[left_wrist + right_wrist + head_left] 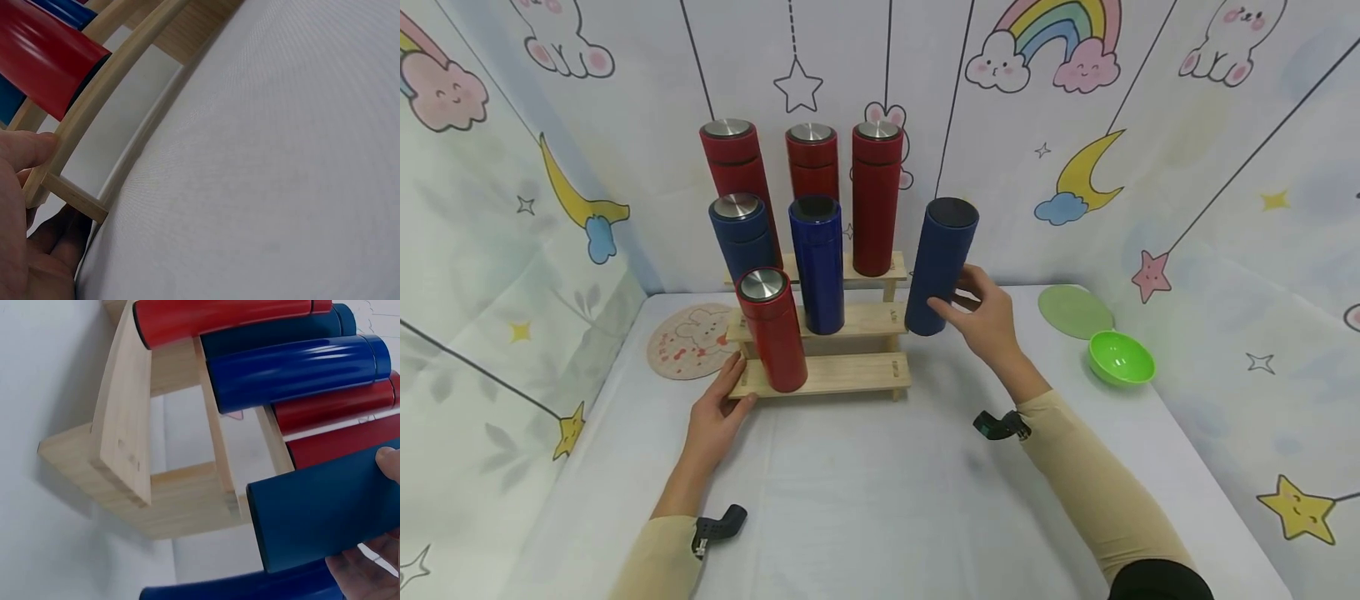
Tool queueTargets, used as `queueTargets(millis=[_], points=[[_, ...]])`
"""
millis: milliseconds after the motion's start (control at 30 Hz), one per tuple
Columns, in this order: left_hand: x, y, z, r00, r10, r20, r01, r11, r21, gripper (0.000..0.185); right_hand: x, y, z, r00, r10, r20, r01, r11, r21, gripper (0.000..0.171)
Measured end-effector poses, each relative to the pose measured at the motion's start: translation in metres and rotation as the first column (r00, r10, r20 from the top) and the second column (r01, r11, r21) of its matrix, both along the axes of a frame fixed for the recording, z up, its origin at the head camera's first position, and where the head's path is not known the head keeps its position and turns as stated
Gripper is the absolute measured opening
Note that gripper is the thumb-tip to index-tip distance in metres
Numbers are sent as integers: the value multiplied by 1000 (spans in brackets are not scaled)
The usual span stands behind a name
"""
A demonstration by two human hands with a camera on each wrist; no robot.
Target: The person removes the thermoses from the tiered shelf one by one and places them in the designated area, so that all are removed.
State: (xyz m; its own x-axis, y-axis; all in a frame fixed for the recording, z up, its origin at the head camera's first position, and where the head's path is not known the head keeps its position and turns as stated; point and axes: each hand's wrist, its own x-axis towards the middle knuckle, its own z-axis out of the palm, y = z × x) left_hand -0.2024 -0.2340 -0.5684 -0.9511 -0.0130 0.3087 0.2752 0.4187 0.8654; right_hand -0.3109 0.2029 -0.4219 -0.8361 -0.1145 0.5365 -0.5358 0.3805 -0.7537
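Note:
My right hand [981, 321] grips a dark blue thermos flask [942, 267], slightly tilted, beside the right end of a three-step wooden rack [857, 372]. In the right wrist view, the held flask [325, 506] is apart from the rack's side. My left hand [718, 417] holds the left end of the lowest step, its thumb [28, 147] against the plank. On that step stands a red flask [775, 337]. The middle step bears a blue flask with a steel lid [741, 237] and a glossy blue flask [818, 275]. Several red flasks [877, 200] stand on the top step.
A round rabbit-print mat [681, 342] lies left of the rack. Toward the right table edge are a green round mat [1075, 310] and a bright green bowl [1122, 358]. Another blue cylinder [250, 585] shows below the held flask. Patterned cloth [1000, 150] hangs behind the table.

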Motion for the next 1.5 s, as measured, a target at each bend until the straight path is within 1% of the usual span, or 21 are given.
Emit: queueTargets(millis=[233,300,467,667,833,1033,1267,1400,1500], points=[[3,-2,0,1000,0,14,0,1000,14,64,27,-9,29,1000,-7,9,7,1000,-10,55],[2,-2,2,1000,-1,11,1,1000,21,64,26,-7,29,1000,-12,5,12,1000,-9,56],[0,-2,2,1000,-9,3,8,1000,30,64,24,-2,28,999,-33,1,33,999,-18,57],[3,-1,-1,1000,11,11,-11,999,35,64,24,4,23,999,-40,21,40,999,-14,58],[3,-1,-1,1000,-2,17,1,999,45,64,25,9,21,998,-57,13,57,998,-8,56],[-1,0,1,1000,-8,20,7,999,42,64,20,20,23,997,-75,19,75,997,3,57],[-3,0,0,1000,-1,13,1,999,35,64,15,32,24,995,-102,-8,102,995,-9,58],[-2,-1,1,1000,-1,9,1,999,33,64,13,37,20,994,-110,-7,110,994,-15,57],[-2,0,1,1000,-1,14,0,1000,31,64,7,44,11,992,-126,5,126,992,-24,57]])
